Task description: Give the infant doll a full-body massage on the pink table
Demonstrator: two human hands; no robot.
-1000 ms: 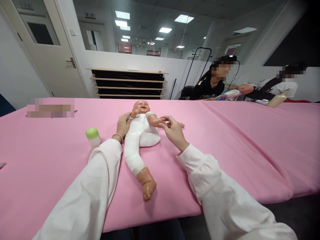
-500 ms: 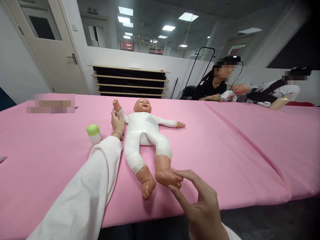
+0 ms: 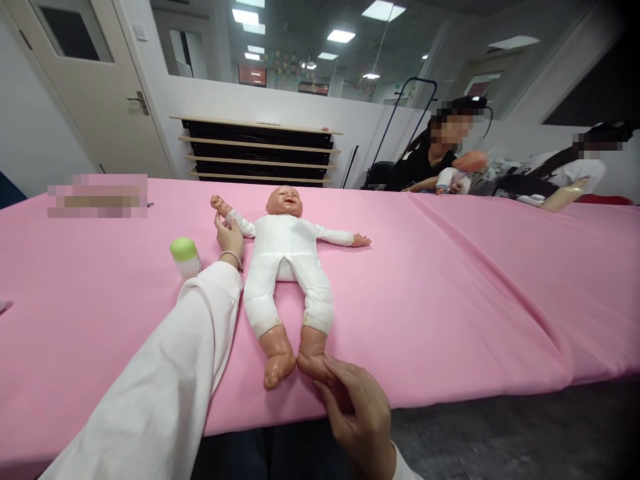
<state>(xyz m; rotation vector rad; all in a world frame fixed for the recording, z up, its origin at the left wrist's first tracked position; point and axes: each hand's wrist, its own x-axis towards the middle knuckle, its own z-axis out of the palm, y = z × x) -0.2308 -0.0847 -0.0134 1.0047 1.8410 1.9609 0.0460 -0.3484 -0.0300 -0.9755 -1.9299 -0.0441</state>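
On the pink-covered table a baby doll [image 3: 286,240] lies on its back, its head away from me. Its body is white cloth; head, hands and lower legs are smooth and skin-coloured. My left hand [image 3: 230,239] is closed around the doll's forearm on the left of the view, just below its raised fist. At the near edge, my right hand [image 3: 357,407] pinches the doll's foot on the right side between thumb and fingers. The toes of that foot are hidden by my fingers. A bottle with a green cap [image 3: 185,257] stands left of my left wrist.
The pink cover [image 3: 450,300] spreads over the table, with a long fold at right. A blurred-out item [image 3: 97,197] lies at the far left. Across the table a person in black [image 3: 425,167] holds another doll [image 3: 467,170]; a second person sits further right.
My right hand has closed in on the doll's foot and moved left with it, bringing the two legs nearer together. My left hand stays at the doll's arm.
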